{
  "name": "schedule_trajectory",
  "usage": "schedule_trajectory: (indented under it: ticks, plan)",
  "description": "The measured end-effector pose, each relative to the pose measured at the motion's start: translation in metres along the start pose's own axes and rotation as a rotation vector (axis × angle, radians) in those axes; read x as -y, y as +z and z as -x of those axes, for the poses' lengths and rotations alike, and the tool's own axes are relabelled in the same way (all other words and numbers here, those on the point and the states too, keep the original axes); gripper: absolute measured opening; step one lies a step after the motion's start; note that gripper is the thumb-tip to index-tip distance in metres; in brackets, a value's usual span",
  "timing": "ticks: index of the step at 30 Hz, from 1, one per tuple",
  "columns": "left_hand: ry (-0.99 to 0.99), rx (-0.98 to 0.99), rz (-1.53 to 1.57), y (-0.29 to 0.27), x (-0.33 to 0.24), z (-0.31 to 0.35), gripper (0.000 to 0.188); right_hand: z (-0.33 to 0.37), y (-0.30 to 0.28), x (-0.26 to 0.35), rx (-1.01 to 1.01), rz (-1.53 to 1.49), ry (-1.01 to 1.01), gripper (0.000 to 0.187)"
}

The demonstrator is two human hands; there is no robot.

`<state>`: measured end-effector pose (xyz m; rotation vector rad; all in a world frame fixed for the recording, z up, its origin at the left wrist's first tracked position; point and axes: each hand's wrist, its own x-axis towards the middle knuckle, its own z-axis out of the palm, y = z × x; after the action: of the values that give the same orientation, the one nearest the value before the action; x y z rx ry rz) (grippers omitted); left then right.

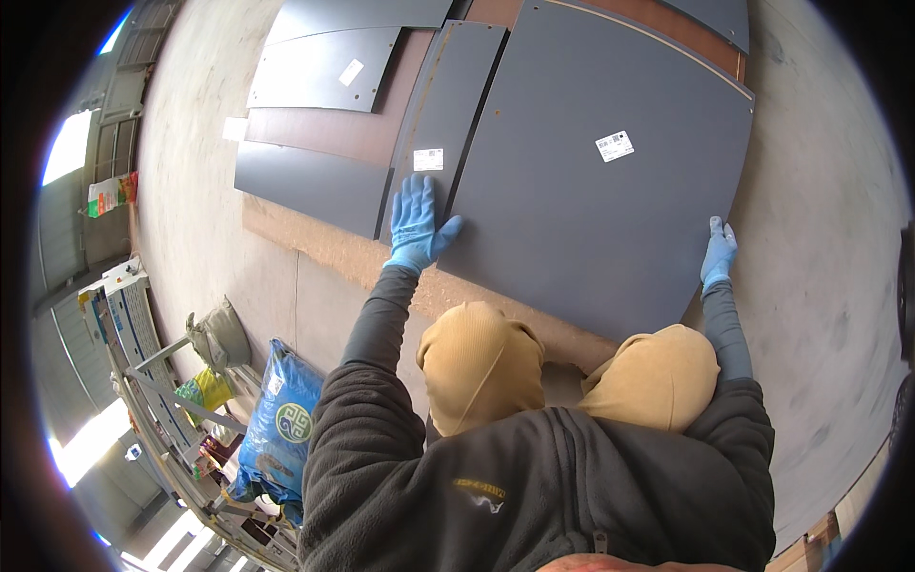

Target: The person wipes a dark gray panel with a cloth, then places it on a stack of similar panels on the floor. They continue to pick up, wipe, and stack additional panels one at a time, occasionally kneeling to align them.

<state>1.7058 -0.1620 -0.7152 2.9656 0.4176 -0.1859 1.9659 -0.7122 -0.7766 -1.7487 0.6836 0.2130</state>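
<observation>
A large dark grey panel (pixel 600 191) with a white sticker lies flat on brown board on the floor in front of my knees. My left hand (pixel 417 227), in a blue glove, lies spread flat at the panel's left edge, partly on a narrower grey panel (pixel 440 124) beside it. My right hand (pixel 718 253), also gloved blue, rests on the big panel's right corner edge with fingers curled over it. I crouch with both tan-trousered knees (pixel 572 372) just behind the panel's near edge.
More grey panels (pixel 324 71) and a brown board (pixel 334 129) lie farther off on the concrete floor (pixel 829 210). At the left stand a blue sack (pixel 281 419), a grey bag (pixel 221 334) and a metal frame (pixel 143 381).
</observation>
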Motion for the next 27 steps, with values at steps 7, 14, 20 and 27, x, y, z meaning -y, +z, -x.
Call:
schedule_trajectory:
  ticks: [7, 14, 20, 27]
  plan:
    - [0.0, -0.077, 0.065, 0.011, -0.009, 0.004, 0.113, -0.004, 0.001, -0.002, 0.052, -0.053, -0.011, 0.068]
    - [-0.207, -0.423, 0.349, 0.022, -0.008, 0.015, 0.088, -0.009, 0.004, -0.003, 0.002, 0.016, -0.033, 0.07]
    - [-1.31, -0.542, 0.786, 0.049, -0.011, 0.068, 0.073, -0.01, 0.007, -0.006, -0.011, -0.031, -0.028, 0.067]
    - [-1.122, -0.5, 1.124, 0.046, 0.007, 0.076, 0.032, -0.013, 0.005, -0.009, -0.021, -0.011, -0.041, 0.065]
